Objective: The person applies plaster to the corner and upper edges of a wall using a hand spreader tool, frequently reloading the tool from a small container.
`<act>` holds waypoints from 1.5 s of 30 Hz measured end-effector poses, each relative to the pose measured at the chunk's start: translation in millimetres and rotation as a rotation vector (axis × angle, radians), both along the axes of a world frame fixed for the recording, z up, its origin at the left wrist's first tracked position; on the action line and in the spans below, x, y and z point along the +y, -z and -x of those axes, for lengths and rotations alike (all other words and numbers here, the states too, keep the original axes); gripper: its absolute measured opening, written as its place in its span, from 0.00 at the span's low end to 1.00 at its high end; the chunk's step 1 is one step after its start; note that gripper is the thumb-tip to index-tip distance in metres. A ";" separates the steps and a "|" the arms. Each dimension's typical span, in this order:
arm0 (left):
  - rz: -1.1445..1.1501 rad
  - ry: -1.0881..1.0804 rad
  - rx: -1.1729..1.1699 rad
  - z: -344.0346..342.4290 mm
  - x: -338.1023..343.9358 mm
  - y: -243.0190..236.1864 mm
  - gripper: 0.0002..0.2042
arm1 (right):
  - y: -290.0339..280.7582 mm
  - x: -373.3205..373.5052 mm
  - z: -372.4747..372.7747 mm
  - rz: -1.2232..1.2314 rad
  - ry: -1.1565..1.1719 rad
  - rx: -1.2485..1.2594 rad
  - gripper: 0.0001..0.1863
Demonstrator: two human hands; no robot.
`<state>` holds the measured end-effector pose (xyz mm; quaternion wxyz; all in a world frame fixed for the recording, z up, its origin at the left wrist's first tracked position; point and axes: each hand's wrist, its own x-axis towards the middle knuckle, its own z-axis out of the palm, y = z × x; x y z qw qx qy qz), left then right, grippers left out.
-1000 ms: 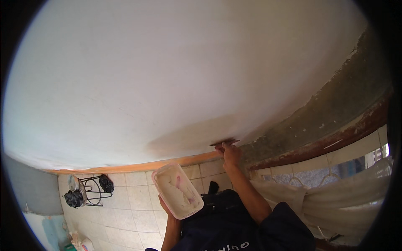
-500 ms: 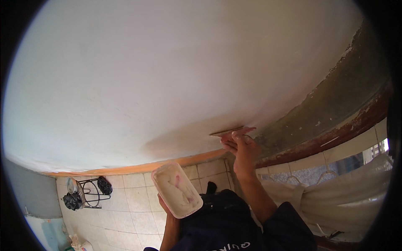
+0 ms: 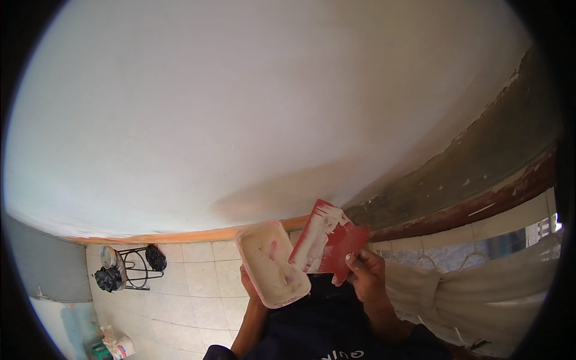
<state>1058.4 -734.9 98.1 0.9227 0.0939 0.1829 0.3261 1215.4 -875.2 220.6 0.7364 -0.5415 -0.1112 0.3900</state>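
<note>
My left hand (image 3: 249, 287) supports a pale rectangular tub (image 3: 259, 255) from below and the side, its fingers mostly hidden behind it. Off-white filler paste with pinkish streaks coats the inside of the tub. My right hand (image 3: 365, 273) grips a flat red plastic spreader (image 3: 339, 246) by its handle end, thumb on top. White paste is smeared along the spreader's left edge, which is close beside the tub's right rim. Beyond both hands rises a whitish plastered wall (image 3: 240, 120).
An orange strip (image 3: 198, 234) runs along the wall's foot. Bare grey-brown wall (image 3: 456, 162) lies to the right, above a pale curtain (image 3: 474, 294). On the tiled floor (image 3: 192, 288) at left stands a black-framed stool (image 3: 138, 267) with black plastic bags; a white sack (image 3: 123, 347) lies nearer.
My right hand has brought the spreader off the wall, down beside the tub, turning its paste-smeared face into view. The tub has shifted slightly right and up in the picture.
</note>
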 end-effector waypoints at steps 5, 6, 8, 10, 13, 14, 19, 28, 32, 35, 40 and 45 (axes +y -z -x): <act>0.054 0.033 -0.108 -18.9 2.0 -24.5 0.29 | -17.8 -2.0 -11.9 0.198 -0.128 -0.334 0.10; 0.046 0.033 -0.112 -22.3 0.4 -27.0 0.28 | -20.1 -1.1 -11.7 0.251 -0.121 -0.393 0.11; 0.002 0.032 -0.123 -27.9 -2.3 -31.2 0.28 | -22.7 1.8 -15.2 0.310 -0.164 -0.632 0.09; 0.004 0.050 -0.167 -33.8 -4.2 -29.1 0.27 | -25.7 8.0 -19.2 0.352 -0.174 -0.915 0.08; 0.012 0.093 -0.158 -38.6 -3.9 -37.1 0.27 | -26.7 23.5 -11.5 0.399 -0.142 -1.286 0.06; 0.020 0.094 -0.141 -38.9 -4.8 -37.0 0.27 | -23.7 26.7 -9.3 0.423 -0.138 -1.333 0.06; 0.050 0.084 -0.155 -39.8 -10.9 -35.8 0.27 | -28.7 31.6 -2.6 0.510 -0.156 -1.374 0.06; 0.124 0.116 -0.239 -41.7 3.7 -26.5 0.29 | -33.9 13.4 -25.3 0.209 -0.180 -1.229 0.05; 0.135 0.211 -0.183 -47.3 10.6 -36.3 0.29 | -34.7 12.6 -35.7 0.134 -0.265 -1.336 0.06; 0.155 0.238 -0.190 -44.4 13.0 -27.7 0.28 | -45.7 15.3 -39.0 0.225 -0.346 -1.327 0.09; 0.142 0.181 -0.158 -47.2 6.5 -30.2 0.25 | -47.0 19.4 -36.1 0.326 -0.168 -1.309 0.04; 0.166 0.038 -0.104 -53.0 -1.5 -58.5 0.23 | -30.1 26.8 -20.9 0.408 -0.013 -1.033 0.04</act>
